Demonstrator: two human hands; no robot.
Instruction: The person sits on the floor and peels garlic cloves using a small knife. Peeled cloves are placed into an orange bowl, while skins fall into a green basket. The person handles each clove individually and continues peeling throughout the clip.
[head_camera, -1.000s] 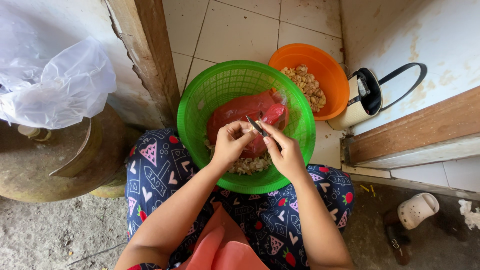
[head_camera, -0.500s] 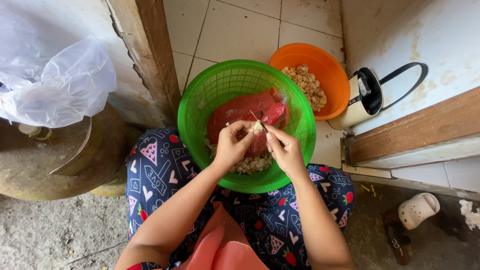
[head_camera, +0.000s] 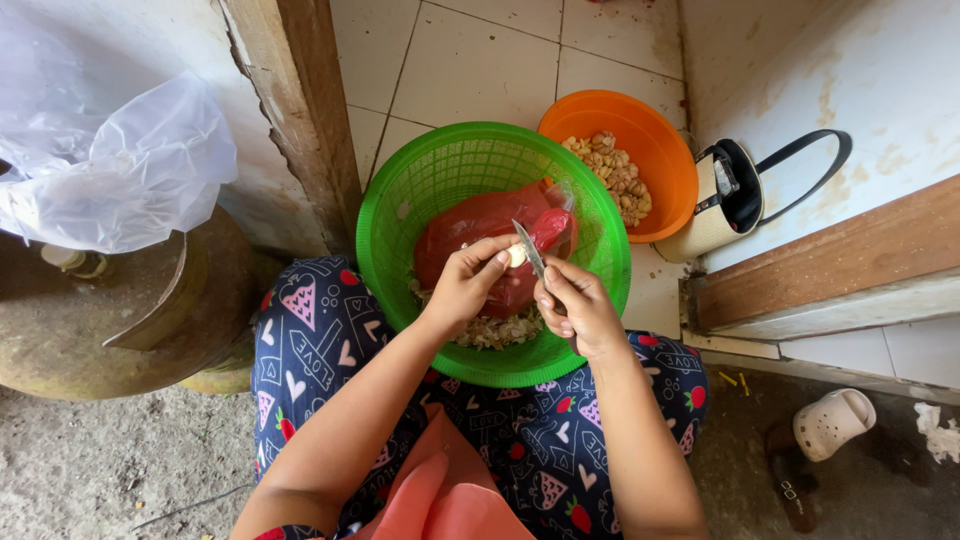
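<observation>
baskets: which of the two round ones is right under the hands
The green mesh basket on the lap, holding a red plastic bag and peelings. Both hands work over it. The orange bowl of pale pieces sits farther off on the tiled floor.

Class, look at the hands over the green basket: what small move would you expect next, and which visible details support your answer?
Probably a short draw of the knife across the pale clove, peeling it. The left hand pinches the clove at its fingertips, the right hand grips the knife with the blade touching it, and loose skins already lie in the green basket below.
</observation>
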